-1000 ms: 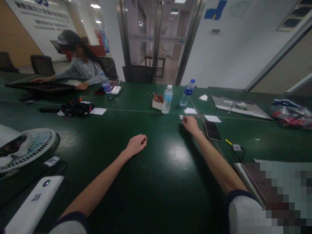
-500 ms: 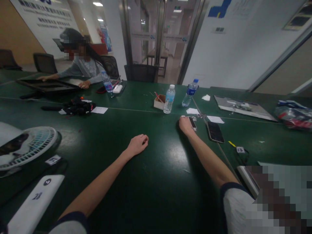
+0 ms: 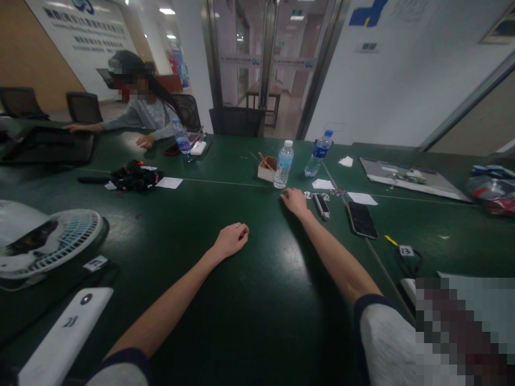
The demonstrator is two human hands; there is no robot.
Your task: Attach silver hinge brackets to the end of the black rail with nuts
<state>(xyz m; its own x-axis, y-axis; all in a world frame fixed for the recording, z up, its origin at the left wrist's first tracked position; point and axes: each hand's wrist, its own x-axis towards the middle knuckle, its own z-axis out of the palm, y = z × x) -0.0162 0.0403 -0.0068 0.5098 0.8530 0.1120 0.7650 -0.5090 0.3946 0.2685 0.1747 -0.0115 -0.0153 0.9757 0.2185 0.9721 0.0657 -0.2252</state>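
My left hand (image 3: 231, 239) rests on the dark green table (image 3: 249, 300), its fingers curled in and a ring on one of them. I see nothing held in it. Farther forward, my right hand (image 3: 294, 202) lies low over the table with its fingers stretched out and slightly apart, holding nothing visible. A water bottle with a white cap (image 3: 284, 165) stands just beyond its fingers. To the right of this hand lies a small oblong white device with a dark face (image 3: 321, 206). Small metallic pieces (image 3: 338, 192) and a black phone (image 3: 362, 219) are beyond that.
A small box (image 3: 266, 170) with a red stick stands behind the bottle, and a blue-capped bottle (image 3: 319, 154) to its right. A fan (image 3: 72, 241) and a white bar marked 28 (image 3: 66, 335) lie at left. Across the table sits another person (image 3: 147, 110).
My right hand has moved left, off the small oblong device, and its fingers have straightened. My left hand stays put. The other person's dark flat panel has been lowered and shifted left.
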